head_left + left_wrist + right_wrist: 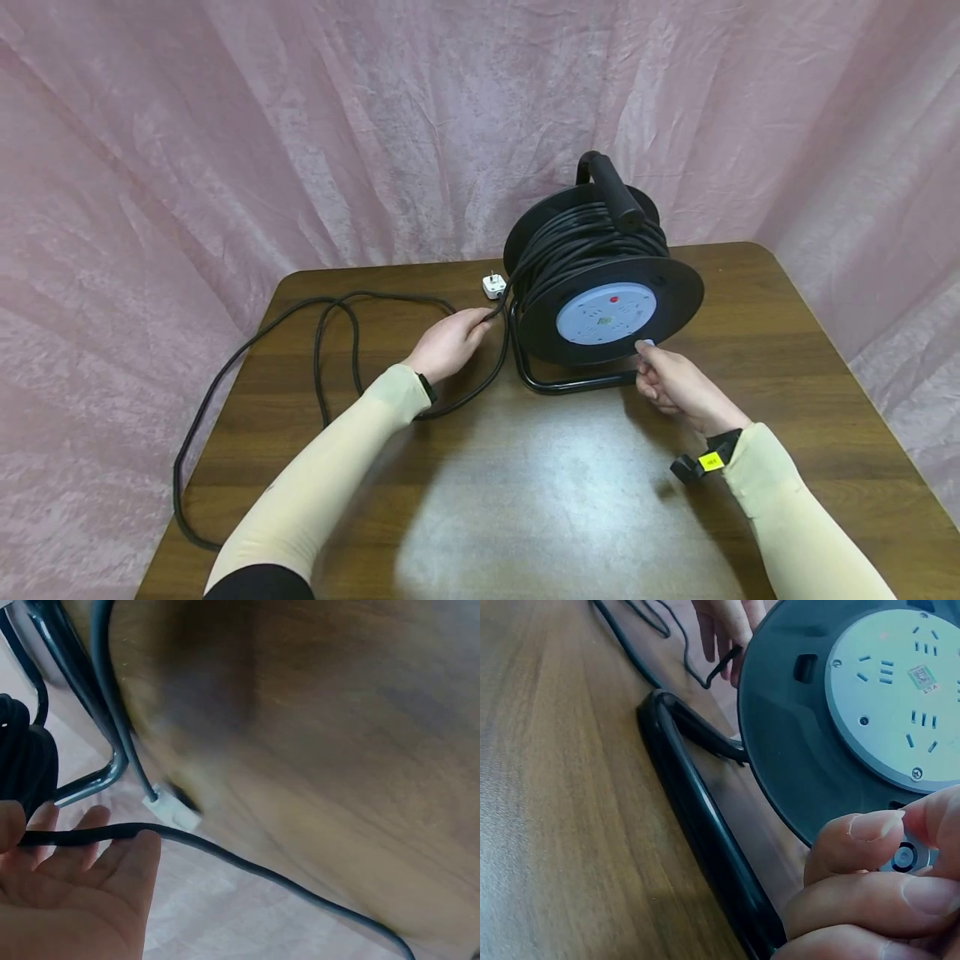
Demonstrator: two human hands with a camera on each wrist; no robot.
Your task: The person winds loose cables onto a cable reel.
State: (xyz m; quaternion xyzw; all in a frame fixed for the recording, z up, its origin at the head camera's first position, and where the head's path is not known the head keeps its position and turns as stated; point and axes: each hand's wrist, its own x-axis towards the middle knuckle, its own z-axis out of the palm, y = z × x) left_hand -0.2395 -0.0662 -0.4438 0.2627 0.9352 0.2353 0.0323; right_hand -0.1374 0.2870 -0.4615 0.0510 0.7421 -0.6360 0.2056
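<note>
A black cable reel [611,271] stands on the table toward the back, with black cable [573,233] wound on its drum. Its front disc carries a pale socket panel [606,315] with a red button. My left hand [448,343] holds the loose cable [247,864] just left of the reel, the cable lying across its fingers under the thumb. Low on the disc's rim, my right hand [678,385] pinches a small grey knob [905,857] between thumb and fingers, which partly hide it. A white plug [494,286] lies beside the reel.
Loops of slack cable [217,379] spread over the left of the wooden table [555,500], one running along its left side. The reel's black tube frame [577,386] rests on the tabletop, and a black carrying handle [618,196] tops it. Pink curtain [420,125] hangs behind.
</note>
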